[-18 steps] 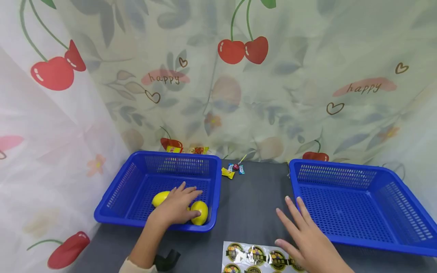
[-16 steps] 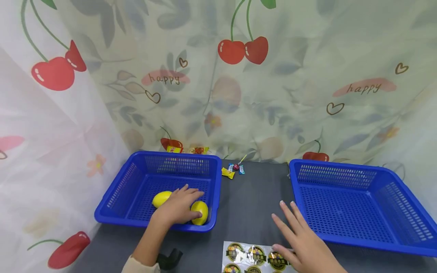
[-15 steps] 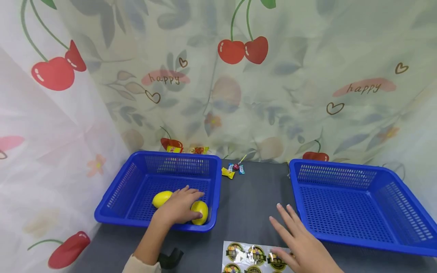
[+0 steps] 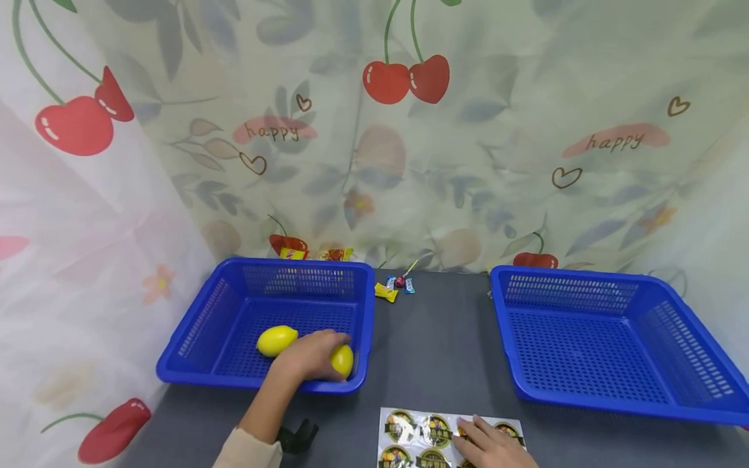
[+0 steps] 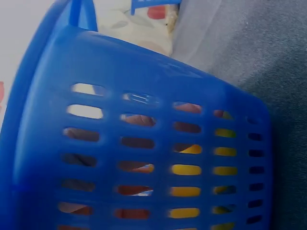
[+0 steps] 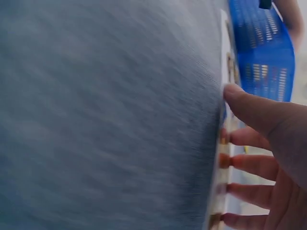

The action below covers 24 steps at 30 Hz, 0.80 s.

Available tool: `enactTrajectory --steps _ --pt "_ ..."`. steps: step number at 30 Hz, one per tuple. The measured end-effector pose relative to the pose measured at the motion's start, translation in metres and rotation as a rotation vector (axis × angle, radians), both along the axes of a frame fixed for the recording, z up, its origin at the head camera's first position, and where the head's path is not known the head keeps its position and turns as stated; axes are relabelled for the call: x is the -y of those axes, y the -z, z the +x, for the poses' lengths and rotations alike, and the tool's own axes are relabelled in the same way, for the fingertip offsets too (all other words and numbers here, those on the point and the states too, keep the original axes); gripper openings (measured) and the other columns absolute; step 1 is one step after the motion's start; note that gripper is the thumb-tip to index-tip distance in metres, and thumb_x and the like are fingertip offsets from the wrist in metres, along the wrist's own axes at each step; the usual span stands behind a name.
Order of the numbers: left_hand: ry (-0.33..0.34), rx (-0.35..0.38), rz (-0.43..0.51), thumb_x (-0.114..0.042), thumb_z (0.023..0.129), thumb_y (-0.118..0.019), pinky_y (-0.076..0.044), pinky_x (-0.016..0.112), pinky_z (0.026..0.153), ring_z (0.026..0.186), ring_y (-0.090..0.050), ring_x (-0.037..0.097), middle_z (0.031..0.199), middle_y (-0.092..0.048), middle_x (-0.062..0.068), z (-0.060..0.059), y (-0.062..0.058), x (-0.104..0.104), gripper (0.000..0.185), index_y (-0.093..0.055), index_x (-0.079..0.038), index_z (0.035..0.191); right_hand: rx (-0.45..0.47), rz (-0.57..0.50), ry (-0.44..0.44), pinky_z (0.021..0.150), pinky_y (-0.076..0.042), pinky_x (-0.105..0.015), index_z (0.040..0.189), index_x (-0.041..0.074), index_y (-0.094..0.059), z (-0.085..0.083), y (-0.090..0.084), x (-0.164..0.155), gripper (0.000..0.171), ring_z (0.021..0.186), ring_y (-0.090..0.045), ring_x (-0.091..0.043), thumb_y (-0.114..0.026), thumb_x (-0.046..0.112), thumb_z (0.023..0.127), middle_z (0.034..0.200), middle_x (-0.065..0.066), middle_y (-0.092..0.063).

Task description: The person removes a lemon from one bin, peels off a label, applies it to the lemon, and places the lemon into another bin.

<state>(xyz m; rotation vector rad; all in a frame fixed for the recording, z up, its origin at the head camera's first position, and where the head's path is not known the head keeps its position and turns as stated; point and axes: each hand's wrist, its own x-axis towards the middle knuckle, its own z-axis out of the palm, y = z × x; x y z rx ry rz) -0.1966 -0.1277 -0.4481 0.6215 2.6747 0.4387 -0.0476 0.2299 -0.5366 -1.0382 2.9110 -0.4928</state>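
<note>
My left hand (image 4: 313,354) reaches into the left blue basket (image 4: 199,377), fingers curled round a lemon (image 4: 342,359) in its front right corner. A second lemon (image 4: 277,341) lies just left of that hand. In the left wrist view, the slotted basket wall (image 5: 139,62) covers most of the hand, with yellow showing through the slots. My right hand (image 4: 494,448) rests its fingertips on a sheet of round stickers (image 4: 418,442) at the table's front. The right wrist view shows thumb and spread fingers touching the sheet, nearly straight.
A second blue basket (image 4: 585,364) stands on the right. Small wrapped candies (image 4: 386,292) and a lollipop (image 4: 400,281) lie at the back, between the baskets. Yellow packets (image 4: 335,254) sit behind the left basket. A printed curtain (image 4: 433,162) closes off the back and sides.
My left fingers have closed from spread to curled round the right-hand lemon. The right hand has come down and toward me, onto the sticker sheet. The head view has shifted slightly.
</note>
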Motion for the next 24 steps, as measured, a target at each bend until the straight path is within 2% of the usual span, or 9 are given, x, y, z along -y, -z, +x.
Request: enactTrajectory --steps 2,5,8,12,16,21,24 --pt "0.006 0.001 0.002 -0.028 0.076 -0.089 -0.044 0.051 0.102 0.118 -0.057 0.030 0.129 -0.063 0.010 -0.001 0.004 0.001 0.068 -0.062 -0.007 0.135 -0.099 -0.017 -0.029 0.073 -0.057 -0.048 0.125 0.015 -0.069 0.004 0.012 -0.002 0.044 0.108 -0.064 -0.041 -0.063 0.047 0.096 0.129 -0.012 -0.064" --pt "0.013 -0.020 0.008 -0.027 0.074 -0.090 -0.046 0.050 0.099 0.113 -0.058 0.029 0.125 -0.064 0.010 -0.002 0.009 0.001 0.069 -0.062 -0.007 0.133 -0.250 -0.053 -0.001 0.075 -0.058 -0.042 0.124 0.018 -0.070 0.012 0.025 -0.003 0.039 0.106 -0.066 -0.036 -0.068 0.042 0.093 0.128 -0.007 -0.066" --pt "0.013 -0.038 0.010 -0.026 0.072 -0.090 -0.048 0.049 0.096 0.107 -0.059 0.028 0.122 -0.065 0.009 -0.003 0.012 0.000 0.069 -0.063 -0.006 0.132 -0.283 -0.070 0.035 0.077 -0.057 -0.043 0.127 0.022 -0.068 0.016 0.030 -0.003 0.043 0.109 -0.066 -0.033 -0.071 0.044 0.090 0.131 -0.003 -0.065" --pt "-0.017 -0.058 0.021 -0.025 0.070 -0.090 -0.049 0.048 0.093 0.101 -0.058 0.026 0.119 -0.064 0.008 -0.004 0.012 0.001 0.071 -0.061 -0.006 0.132 -0.254 -0.065 0.059 0.076 -0.057 -0.047 0.129 0.024 -0.067 0.016 0.029 -0.003 0.043 0.111 -0.065 -0.034 -0.069 0.045 0.091 0.133 -0.002 -0.064" --pt "-0.087 -0.107 0.100 -0.023 0.070 -0.090 -0.051 0.048 0.091 0.100 -0.056 0.024 0.123 -0.059 0.008 -0.004 0.004 0.003 0.073 -0.059 -0.008 0.134 -0.207 -0.061 0.071 0.076 -0.056 -0.049 0.130 0.025 -0.067 0.016 0.027 -0.003 0.041 0.112 -0.064 -0.035 -0.066 0.044 0.094 0.134 -0.002 -0.063" --pt "-0.204 -0.157 0.345 -0.023 0.071 -0.089 -0.052 0.049 0.090 0.106 -0.054 0.025 0.137 -0.046 0.006 0.006 -0.013 0.003 0.074 -0.057 -0.017 0.137 -0.054 -0.094 0.092 0.079 -0.053 -0.057 0.133 0.027 -0.065 0.016 0.020 -0.003 0.043 0.117 -0.060 -0.040 -0.061 0.049 0.096 0.137 -0.004 -0.061" --pt "-0.224 -0.216 0.492 -0.023 0.073 -0.088 -0.052 0.049 0.092 0.110 -0.053 0.026 0.140 -0.041 0.006 0.018 -0.023 -0.005 0.076 -0.055 -0.020 0.141 0.002 -0.140 0.124 0.080 -0.051 -0.062 0.131 0.026 -0.067 0.016 0.020 -0.001 0.043 0.118 -0.058 -0.044 -0.062 0.049 0.095 0.137 -0.005 -0.061"
